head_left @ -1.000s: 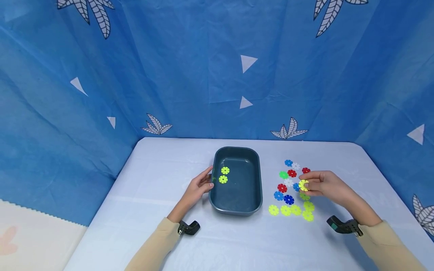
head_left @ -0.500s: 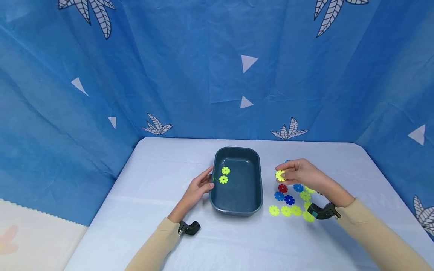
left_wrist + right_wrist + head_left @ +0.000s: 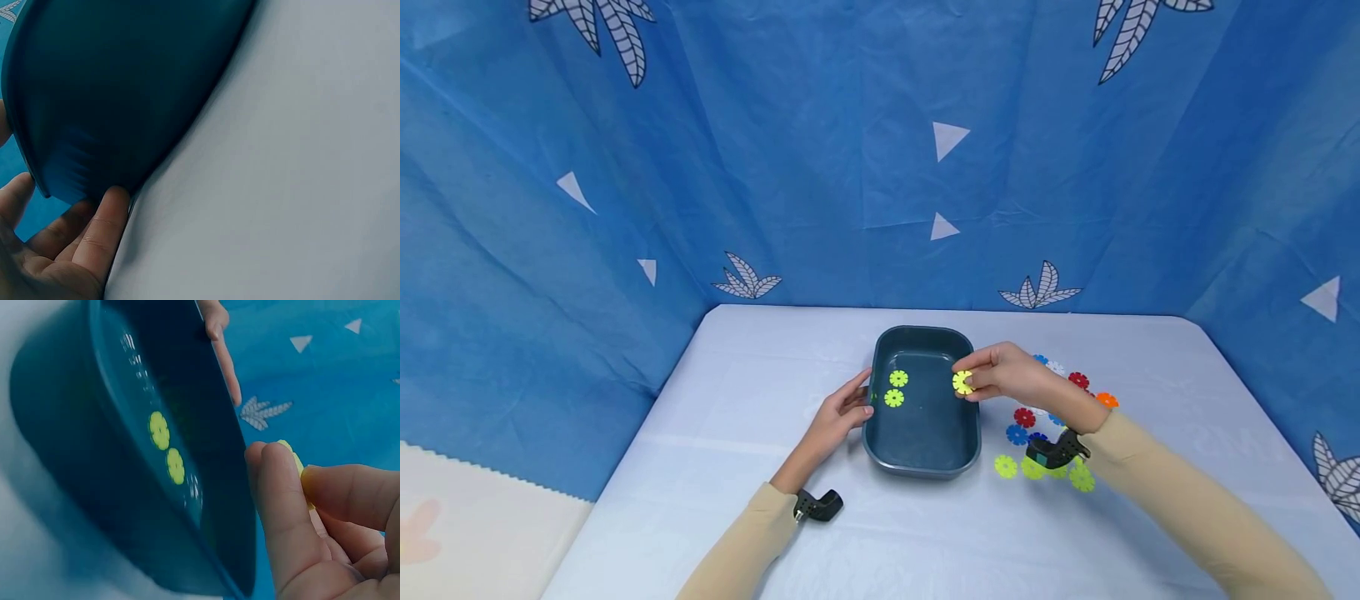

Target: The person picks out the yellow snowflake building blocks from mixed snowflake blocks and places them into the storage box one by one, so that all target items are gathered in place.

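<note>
A dark teal plastic bin stands on the white table. My left hand grips its left side, with the thumb at the rim and other fingers against the outer wall in the left wrist view. Above the bin's right rim, my right hand pinches a yellow notched plastic disc between thumb and fingers. From the right wrist view, only the edge of that disc shows past the fingertips. Two yellow-green discs lie inside the bin towards its left wall, side by side.
Right of the bin, loose notched discs in red, blue, orange, white and yellow-green lie on the table. My right forearm partly covers them. A blue patterned cloth hangs behind.
My right hand has carried the yellow disc leftward from the loose discs to above the bin's right side. The left hand and the bin have stayed in place.
</note>
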Demonstrator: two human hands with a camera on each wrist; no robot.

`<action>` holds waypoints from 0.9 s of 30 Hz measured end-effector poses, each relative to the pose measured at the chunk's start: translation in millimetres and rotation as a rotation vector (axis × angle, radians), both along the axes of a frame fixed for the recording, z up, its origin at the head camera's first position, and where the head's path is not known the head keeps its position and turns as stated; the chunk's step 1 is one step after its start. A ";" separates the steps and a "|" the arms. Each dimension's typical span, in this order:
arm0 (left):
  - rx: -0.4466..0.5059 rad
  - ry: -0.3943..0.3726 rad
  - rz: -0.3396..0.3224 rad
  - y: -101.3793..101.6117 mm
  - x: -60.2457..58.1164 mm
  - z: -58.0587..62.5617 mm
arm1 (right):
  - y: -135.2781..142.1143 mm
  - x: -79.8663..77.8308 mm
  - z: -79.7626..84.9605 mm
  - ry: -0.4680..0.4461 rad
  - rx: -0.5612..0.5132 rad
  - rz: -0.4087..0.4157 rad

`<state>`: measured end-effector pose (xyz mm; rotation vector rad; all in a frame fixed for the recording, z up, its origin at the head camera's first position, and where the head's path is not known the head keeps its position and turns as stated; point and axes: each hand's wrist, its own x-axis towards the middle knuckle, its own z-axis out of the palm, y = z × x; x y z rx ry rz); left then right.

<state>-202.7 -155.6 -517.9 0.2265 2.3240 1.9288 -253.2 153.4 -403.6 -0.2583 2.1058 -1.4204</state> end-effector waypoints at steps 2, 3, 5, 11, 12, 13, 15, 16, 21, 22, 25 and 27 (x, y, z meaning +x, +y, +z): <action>0.002 0.003 -0.002 -0.1 -0.1 0.1 | -8.3 -2.6 -2.8 0.003 0.001 -0.007; 0.003 0.003 -0.002 -0.1 -0.2 0.2 | -11.9 -3.9 -4.1 0.009 0.002 -0.002; 0.007 0.000 -0.003 -0.2 -0.4 0.2 | -18.9 -6.0 -6.8 0.008 0.006 0.000; -0.004 -0.003 -0.008 -1.7 -1.6 -0.8 | -37.7 -9.8 -10.9 -0.005 0.016 0.032; -0.005 0.000 -0.009 -1.9 -1.9 -0.9 | -40.7 -10.2 -11.3 -0.005 0.015 0.036; -0.006 0.002 -0.010 -2.2 -2.1 -0.9 | -43.8 -10.6 -11.8 -0.003 0.015 0.042; -0.005 0.005 -0.012 -2.6 -2.3 -0.9 | -50.1 -11.6 -12.7 0.001 0.012 0.050; -0.004 0.007 -0.014 -2.7 -2.3 -0.8 | -53.2 -11.8 -13.2 0.006 0.014 0.054; -0.005 0.003 -0.002 -2.7 -1.8 -0.8 | -67.5 -14.0 -17.9 0.056 0.045 0.064; -0.005 0.001 0.001 -2.5 -1.7 -0.9 | -69.9 -14.4 -18.9 0.060 0.052 0.064; -0.001 -0.006 -0.001 -1.7 -1.8 -0.8 | -76.9 -15.7 -21.1 0.058 0.072 0.075; 0.000 -0.011 -0.004 -1.5 -1.8 -0.4 | -81.2 -16.7 -22.2 0.048 0.086 0.083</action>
